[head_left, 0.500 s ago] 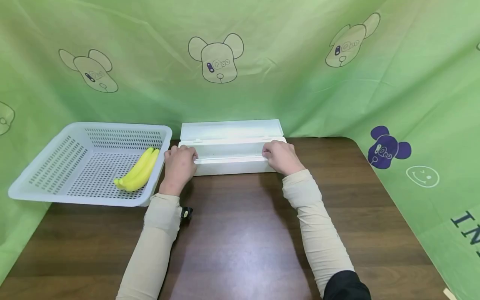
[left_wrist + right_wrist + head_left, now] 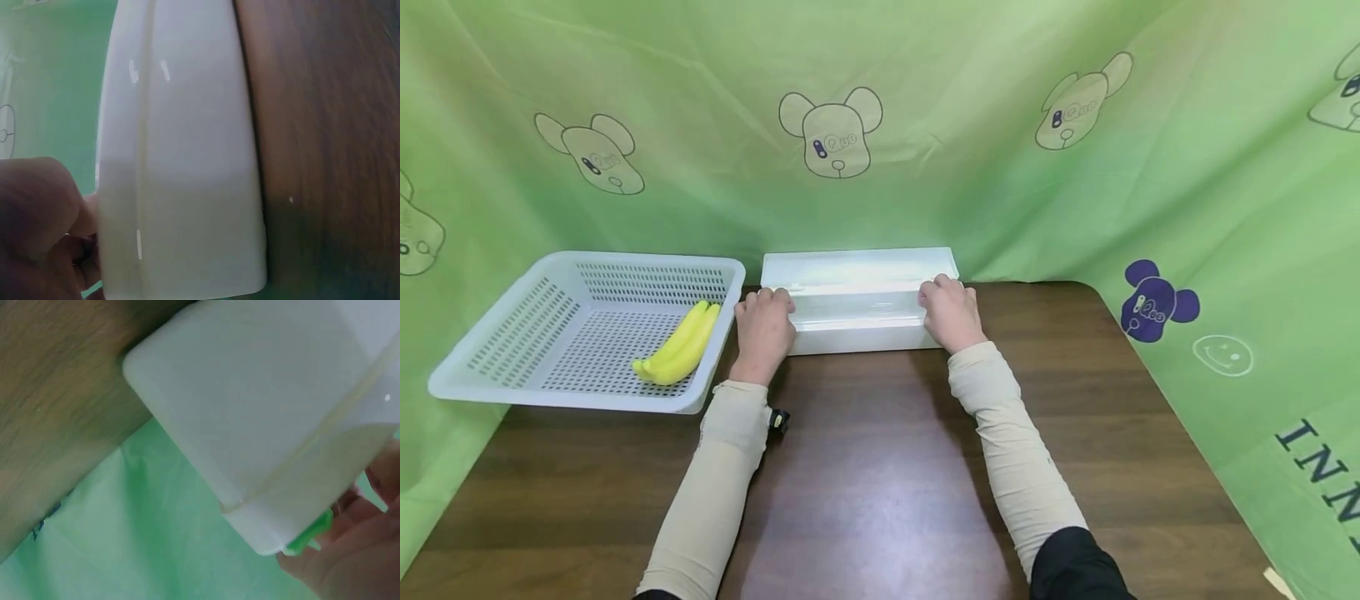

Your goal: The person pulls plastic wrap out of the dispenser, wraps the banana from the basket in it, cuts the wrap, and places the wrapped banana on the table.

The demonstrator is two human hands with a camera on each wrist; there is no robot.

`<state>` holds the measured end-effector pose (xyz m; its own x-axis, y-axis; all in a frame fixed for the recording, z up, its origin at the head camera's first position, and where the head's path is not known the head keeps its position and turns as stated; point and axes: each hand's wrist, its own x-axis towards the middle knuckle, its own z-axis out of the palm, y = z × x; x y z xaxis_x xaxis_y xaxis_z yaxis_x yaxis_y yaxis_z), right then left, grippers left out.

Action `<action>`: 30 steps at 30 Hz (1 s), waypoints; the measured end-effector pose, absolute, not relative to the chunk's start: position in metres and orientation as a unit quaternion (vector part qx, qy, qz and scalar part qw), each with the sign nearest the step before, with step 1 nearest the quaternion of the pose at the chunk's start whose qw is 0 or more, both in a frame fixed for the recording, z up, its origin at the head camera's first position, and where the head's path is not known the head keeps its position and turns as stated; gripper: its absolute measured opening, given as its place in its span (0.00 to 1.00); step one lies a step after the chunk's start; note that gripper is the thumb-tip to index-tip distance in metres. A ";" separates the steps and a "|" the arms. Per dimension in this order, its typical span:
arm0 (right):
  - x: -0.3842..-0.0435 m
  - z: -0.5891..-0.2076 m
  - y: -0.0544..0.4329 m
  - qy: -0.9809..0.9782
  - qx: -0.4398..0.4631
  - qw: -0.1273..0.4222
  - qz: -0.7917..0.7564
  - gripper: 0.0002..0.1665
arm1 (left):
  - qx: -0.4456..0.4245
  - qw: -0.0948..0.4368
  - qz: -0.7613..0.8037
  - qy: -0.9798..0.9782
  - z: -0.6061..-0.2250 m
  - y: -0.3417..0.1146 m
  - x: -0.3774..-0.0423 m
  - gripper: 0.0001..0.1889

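Note:
A long white plastic box [image 2: 865, 340] stands on the table, its hinged lid [image 2: 857, 265] tipped back against the green cloth. My left hand [image 2: 763, 333] is at the box's left end, fingers curled over the upper rim. At the right end, my right hand [image 2: 951, 315] grips the rim with bent fingers near the lid's hinge. The left wrist view has the box's smooth front wall [image 2: 194, 162], with thumb and fingers pinched at its upper edge. Beside the right fingers, a small green piece [image 2: 309, 534] shows at the box's edge. The box's contents cannot be made out.
To the left is a pale perforated plastic basket [image 2: 482, 383] with yellow bananas [image 2: 681, 346] in it. A green printed cloth [image 2: 700, 167] hangs close behind the box and basket. The brown wooden table [image 2: 865, 475] extends toward me.
Both hands have shifted slightly back along the box's ends, the right one closer to the lid's hinge. The head view has tilted a little. Basket and bananas stay put.

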<state>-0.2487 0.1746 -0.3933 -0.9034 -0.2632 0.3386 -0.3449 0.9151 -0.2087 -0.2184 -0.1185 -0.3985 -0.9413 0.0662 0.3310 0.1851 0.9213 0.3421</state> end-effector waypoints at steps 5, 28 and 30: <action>-0.253 -0.399 0.169 -0.957 0.159 0.210 0.118 0.09 | -0.068 0.168 -0.168 -0.969 -0.403 -0.121 -0.223 0.09; -0.269 -0.382 0.174 -0.949 0.149 0.113 0.253 0.13 | -0.089 0.049 -0.236 -0.966 -0.368 -0.127 -0.243 0.09; -0.268 -0.383 0.176 -0.950 0.149 0.099 0.257 0.14 | -0.091 0.037 -0.245 -0.965 -0.367 -0.128 -0.242 0.11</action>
